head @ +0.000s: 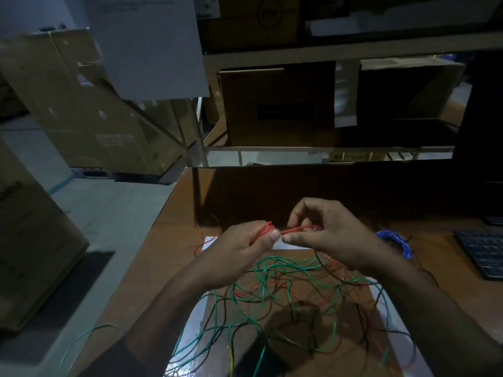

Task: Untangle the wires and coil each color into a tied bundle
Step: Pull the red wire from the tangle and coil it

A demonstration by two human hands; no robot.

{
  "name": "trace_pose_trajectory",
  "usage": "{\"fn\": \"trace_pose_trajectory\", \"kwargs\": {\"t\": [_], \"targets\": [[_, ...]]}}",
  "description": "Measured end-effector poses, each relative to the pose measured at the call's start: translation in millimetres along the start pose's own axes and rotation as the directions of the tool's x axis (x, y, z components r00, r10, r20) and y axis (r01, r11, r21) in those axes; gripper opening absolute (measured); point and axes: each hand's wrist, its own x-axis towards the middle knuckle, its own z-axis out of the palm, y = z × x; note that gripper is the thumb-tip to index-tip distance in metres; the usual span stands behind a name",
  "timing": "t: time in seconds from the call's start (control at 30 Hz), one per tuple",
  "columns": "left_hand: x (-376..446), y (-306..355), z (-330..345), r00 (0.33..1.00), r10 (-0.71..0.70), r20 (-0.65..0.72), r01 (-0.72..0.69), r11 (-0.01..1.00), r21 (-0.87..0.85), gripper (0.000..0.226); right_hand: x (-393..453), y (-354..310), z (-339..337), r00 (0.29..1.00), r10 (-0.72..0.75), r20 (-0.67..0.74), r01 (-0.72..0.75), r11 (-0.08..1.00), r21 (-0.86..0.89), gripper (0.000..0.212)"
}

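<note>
Both hands, left hand (239, 240) and right hand (326, 235), pinch the red wire coil (265, 229); blue bundle (394, 240) is done, green and black tangle (285, 295) remains.

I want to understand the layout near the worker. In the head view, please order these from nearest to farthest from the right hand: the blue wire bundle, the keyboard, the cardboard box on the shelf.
From the right hand:
1. Blue wire bundle, on the desk just to its right.
2. Keyboard, at the desk's far right edge.
3. Cardboard box, on the shelf behind the desk.
</note>
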Motion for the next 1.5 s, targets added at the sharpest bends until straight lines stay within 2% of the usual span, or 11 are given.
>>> {"fn": "trace_pose_trajectory", "kwargs": {"t": [0.17, 0.3, 0.43, 0.57, 0.7, 0.77, 0.97, 1.07, 1.2, 1.33, 1.5], "targets": [[-2, -11, -1, 0.995, -0.072, -0.073, 0.082, 0.987, 0.137, 0.036, -5, 0, -4, 0.982, 0.010, 0.186, 0.054, 0.940, -0.337, 0.036], [-1, -14, -5, 0.984, -0.082, -0.159, 0.084, 0.996, 0.005, 0.038, -7, 4, -12, 0.960, 0.150, 0.237, -0.030, 0.895, -0.444, 0.028], [-2, -16, -15, 0.975, -0.080, -0.209, 0.068, 0.996, -0.065, 0.038, -10, 4, -23, 0.932, 0.244, 0.267, -0.224, 0.969, -0.102, 0.016], [-2, -17, -19, 0.969, -0.088, -0.230, 0.076, 0.995, -0.058, 0.038, -10, 3, -17, 0.950, 0.283, 0.132, -0.307, 0.923, 0.232, 0.020], [1, -17, -16, 0.950, -0.097, -0.298, 0.069, 0.992, -0.102, 0.039, -8, 3, -2, 0.929, 0.324, 0.179, -0.359, 0.671, 0.649, 0.041], [3, -19, -14, 0.923, -0.120, -0.365, 0.080, 0.989, -0.123, 0.041, -9, 8, 8, 0.915, 0.356, 0.189, -0.382, 0.618, 0.687, 0.058], [3, -26, -13, 0.830, -0.181, -0.528, 0.162, 0.983, -0.083, 0.040, -4, 24, 18, 0.904, 0.406, -0.134, -0.292, 0.815, 0.500, 0.069], [2, -27, -12, 0.802, -0.173, -0.571, 0.204, 0.979, -0.010, 0.039, -12, 16, 20, 0.961, 0.157, -0.228, -0.120, 0.979, 0.167, 0.044], [1, -29, -5, 0.897, -0.184, -0.401, 0.242, 0.965, 0.098, 0.038, -13, 4, 19, 0.929, -0.167, -0.332, 0.161, 0.986, -0.047, 0.019], [-5, -21, -2, 0.979, -0.205, -0.004, 0.203, 0.970, -0.134, 0.038, 9, 20, -4, 0.788, -0.101, -0.608, 0.146, 0.989, 0.025, 0.025], [-16, -1, -15, 0.973, -0.094, 0.209, 0.193, 0.831, -0.522, 0.035, 25, 58, -26, 0.658, -0.017, -0.753, -0.039, 0.998, -0.056, 0.030]]}}
